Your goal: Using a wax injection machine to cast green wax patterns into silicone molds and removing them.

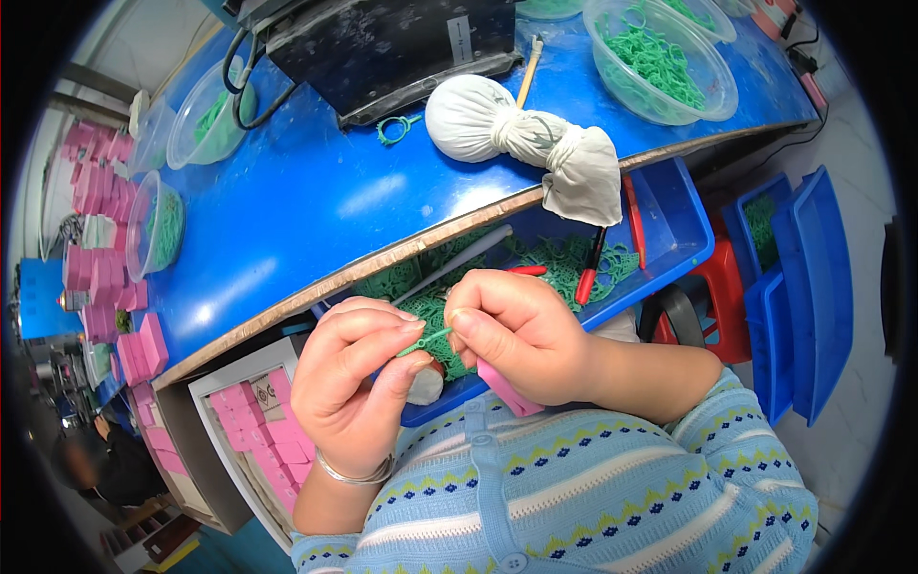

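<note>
Both my hands meet in front of my chest, over a blue tray (680,226). My left hand (349,378) is closed in a pinch on a thin, small green piece (427,342) with a knobbly end. The fingers of my right hand (521,335) are curled, thumb and forefinger pinched at the piece's other end. Below that palm, a flat pink strip (509,390) sticks out; whether the fingers grip it is hidden. Lacy green pieces (387,284) fill the tray beneath. A round whitish thing (426,386) shows under my left fingertips.
A tied white cloth bag (469,120) hangs over the edge of the blue table (316,210), near a dark machine (382,57). A green ring-shaped piece (390,131) lies there. Clear bowls (722,100) hold green pieces. A red-capped pen (586,284) and pink blocks (251,416) are close by.
</note>
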`<state>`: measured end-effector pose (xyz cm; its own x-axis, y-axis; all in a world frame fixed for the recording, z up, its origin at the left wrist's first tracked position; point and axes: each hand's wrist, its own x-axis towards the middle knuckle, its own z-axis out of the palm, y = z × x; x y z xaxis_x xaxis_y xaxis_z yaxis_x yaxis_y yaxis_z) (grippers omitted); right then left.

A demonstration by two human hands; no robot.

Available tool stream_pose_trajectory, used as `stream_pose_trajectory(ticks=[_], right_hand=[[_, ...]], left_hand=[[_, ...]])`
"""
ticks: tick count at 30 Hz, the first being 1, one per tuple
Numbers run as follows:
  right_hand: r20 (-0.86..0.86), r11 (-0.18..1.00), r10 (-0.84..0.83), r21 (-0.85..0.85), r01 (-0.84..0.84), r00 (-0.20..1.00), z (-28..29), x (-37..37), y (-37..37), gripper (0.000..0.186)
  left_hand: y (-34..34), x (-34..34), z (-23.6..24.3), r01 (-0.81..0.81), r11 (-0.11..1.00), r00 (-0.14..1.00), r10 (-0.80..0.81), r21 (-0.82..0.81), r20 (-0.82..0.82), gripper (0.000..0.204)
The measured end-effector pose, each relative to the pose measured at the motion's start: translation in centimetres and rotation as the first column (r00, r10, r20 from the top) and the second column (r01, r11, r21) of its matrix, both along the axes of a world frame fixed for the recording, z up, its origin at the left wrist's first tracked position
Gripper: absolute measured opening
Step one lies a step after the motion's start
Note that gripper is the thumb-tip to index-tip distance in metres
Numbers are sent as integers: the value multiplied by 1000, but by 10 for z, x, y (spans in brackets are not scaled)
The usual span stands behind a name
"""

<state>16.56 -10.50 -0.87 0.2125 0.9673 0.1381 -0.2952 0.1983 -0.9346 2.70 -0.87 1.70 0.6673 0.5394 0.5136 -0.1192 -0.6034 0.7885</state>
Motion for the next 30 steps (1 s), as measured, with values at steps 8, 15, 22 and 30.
stream_pose_trajectory(ticks=[8,15,22,30], right_hand=[[-50,982,128,-132,-134,990,3,3,0,15],[-50,997,29,-66,-32,998,-4,-6,4,19],[-89,998,29,-46,-33,996,-5,-7,5,16],[-123,999,22,-20,-24,992,-6,-7,4,15]], left_hand=[[1,0,-1,1,998,1000,-1,56,-3,18],[0,-2,-3,12,999,1000,-12,43,12,20],[-1,-3,-5,26,1000,999,-26,11,28,23],[-2,-3,-6,34,999,999,-34,5,23,24]])
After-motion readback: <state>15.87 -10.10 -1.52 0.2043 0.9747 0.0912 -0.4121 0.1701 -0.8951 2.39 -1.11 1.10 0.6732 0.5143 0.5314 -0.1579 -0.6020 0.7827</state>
